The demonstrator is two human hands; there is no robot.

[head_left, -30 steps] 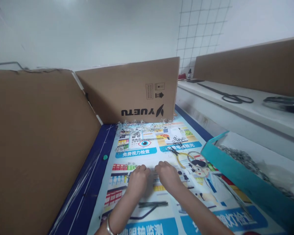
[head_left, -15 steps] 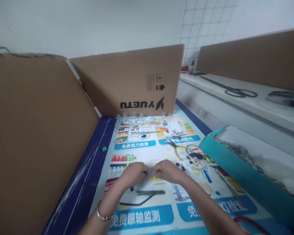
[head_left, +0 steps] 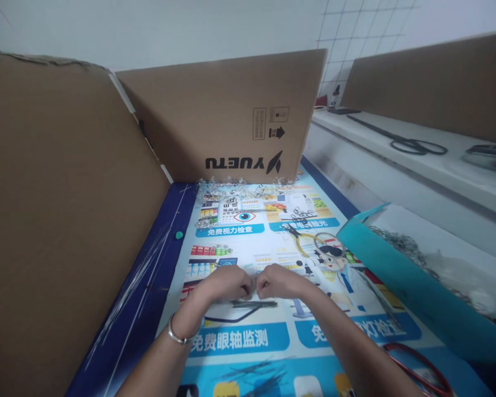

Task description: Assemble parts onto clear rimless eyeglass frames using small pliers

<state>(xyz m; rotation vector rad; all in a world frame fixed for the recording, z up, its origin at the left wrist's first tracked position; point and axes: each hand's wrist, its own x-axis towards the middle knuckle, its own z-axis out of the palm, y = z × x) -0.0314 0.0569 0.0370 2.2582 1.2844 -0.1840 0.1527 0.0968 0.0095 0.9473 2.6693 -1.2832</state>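
My left hand (head_left: 232,283), with a silver bangle on the wrist, is closed with its fingers curled together. Knuckle to knuckle with it, my right hand (head_left: 280,281) is closed too. Whatever is pinched between the fingers is too small or hidden to make out. Both hands are over a printed sheet (head_left: 273,344). Just below them lies a bundle of thin dark wire pieces (head_left: 256,304). Beyond my right hand lie yellow-handled pliers (head_left: 302,242) beside a round hoop (head_left: 329,242).
A teal box (head_left: 392,270) of tangled metal pieces stands right. Red handles (head_left: 421,366) lie near my right forearm. Clear small pieces (head_left: 231,187) line the cardboard panel (head_left: 223,121). Long thin wires (head_left: 126,298) lie left. Black scissors (head_left: 413,144) rest on the ledge.
The view has tilted downward, so the sheet and panels appear higher. My closed hands are slightly nearer each other and nearer the wire bundle. More thin dark strands show at the bottom.
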